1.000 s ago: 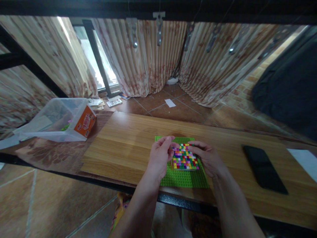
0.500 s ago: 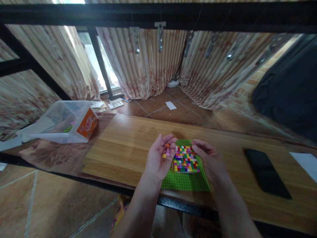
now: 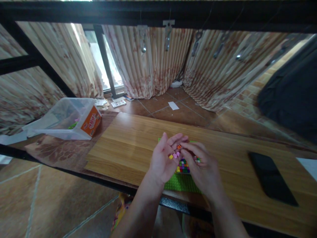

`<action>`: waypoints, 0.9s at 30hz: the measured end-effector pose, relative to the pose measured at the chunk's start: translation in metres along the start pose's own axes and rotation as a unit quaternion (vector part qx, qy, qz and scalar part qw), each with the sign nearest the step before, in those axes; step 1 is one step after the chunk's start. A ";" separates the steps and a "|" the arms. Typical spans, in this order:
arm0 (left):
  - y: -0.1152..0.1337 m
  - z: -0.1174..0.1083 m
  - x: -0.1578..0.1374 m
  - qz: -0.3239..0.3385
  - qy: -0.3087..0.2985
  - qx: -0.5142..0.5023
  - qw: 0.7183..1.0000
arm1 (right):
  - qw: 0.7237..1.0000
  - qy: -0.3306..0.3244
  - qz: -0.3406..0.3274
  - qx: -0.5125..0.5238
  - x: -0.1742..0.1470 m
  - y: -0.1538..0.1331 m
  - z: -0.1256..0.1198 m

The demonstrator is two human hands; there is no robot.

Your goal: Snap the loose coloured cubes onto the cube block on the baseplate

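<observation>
My left hand (image 3: 162, 162) is turned palm up, fingers slightly curled. In it lie small toy bricks: a yellow brick (image 3: 170, 156) and pink bricks (image 3: 176, 155). Thumb and forefinger of my right hand (image 3: 204, 167) pinch at an orange brick (image 3: 179, 146) just above the left fingers. Beneath both hands is a green studded baseplate (image 3: 182, 183). On it stands a block of many-coloured small bricks (image 3: 183, 168), mostly covered by my hands.
A black phone (image 3: 272, 178) lies on the wooden board (image 3: 123, 145) to the right. At the left stands a clear plastic box (image 3: 66, 134) with an orange label and a few bricks inside. A black bar (image 3: 158, 15) crosses overhead.
My right hand has moved left from the brick block to the left palm, its fingertips now at the orange brick. The view has shifted slightly.
</observation>
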State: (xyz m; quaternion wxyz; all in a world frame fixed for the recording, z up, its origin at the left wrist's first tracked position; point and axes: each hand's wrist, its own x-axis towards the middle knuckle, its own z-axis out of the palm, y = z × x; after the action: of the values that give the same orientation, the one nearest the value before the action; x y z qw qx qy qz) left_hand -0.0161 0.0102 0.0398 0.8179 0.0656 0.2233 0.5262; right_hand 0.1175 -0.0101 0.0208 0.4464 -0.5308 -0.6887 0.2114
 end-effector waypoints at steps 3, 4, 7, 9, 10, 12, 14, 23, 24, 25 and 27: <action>-0.001 -0.001 0.000 -0.006 -0.013 0.010 1.000 | 0.999 -0.006 0.006 -0.031 0.000 0.003 0.002; -0.001 -0.001 0.000 -0.008 -0.014 0.012 1.000 | 0.999 -0.004 0.008 -0.037 0.001 0.004 0.003; -0.002 0.000 -0.001 -0.018 -0.019 0.011 1.000 | 0.999 0.006 0.009 -0.046 0.000 0.005 0.003; -0.002 0.001 -0.001 -0.022 -0.022 0.008 0.999 | 0.999 0.013 0.013 -0.044 0.000 0.004 0.003; -0.002 0.001 0.000 -0.023 -0.021 0.008 0.999 | 0.999 0.020 0.020 -0.037 0.000 0.004 0.003; -0.001 0.001 0.000 -0.014 -0.013 0.008 1.000 | 0.998 0.044 0.045 -0.005 0.000 0.003 0.001; 0.001 0.000 0.001 0.007 0.004 0.008 1.000 | 0.992 0.089 0.081 0.049 0.001 0.002 -0.003; 0.009 -0.005 0.002 0.057 0.047 0.020 0.997 | 0.956 0.205 0.194 0.086 0.010 0.023 -0.040; 0.009 -0.005 0.002 0.057 0.049 0.022 0.997 | 0.959 0.187 0.199 0.070 0.009 0.028 -0.043; 0.008 -0.005 0.002 0.057 0.051 0.024 0.997 | 0.963 0.165 0.203 0.057 0.008 0.033 -0.046; 0.008 -0.004 0.002 0.056 0.052 0.026 0.997 | 0.969 0.123 0.210 0.038 0.007 0.040 -0.048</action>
State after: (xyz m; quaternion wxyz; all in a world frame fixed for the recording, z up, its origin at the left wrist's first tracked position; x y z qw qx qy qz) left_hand -0.0235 0.0148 0.0378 0.7725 0.0721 0.2751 0.5677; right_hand 0.1793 0.0012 0.0179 0.4932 -0.6685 -0.4927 0.2592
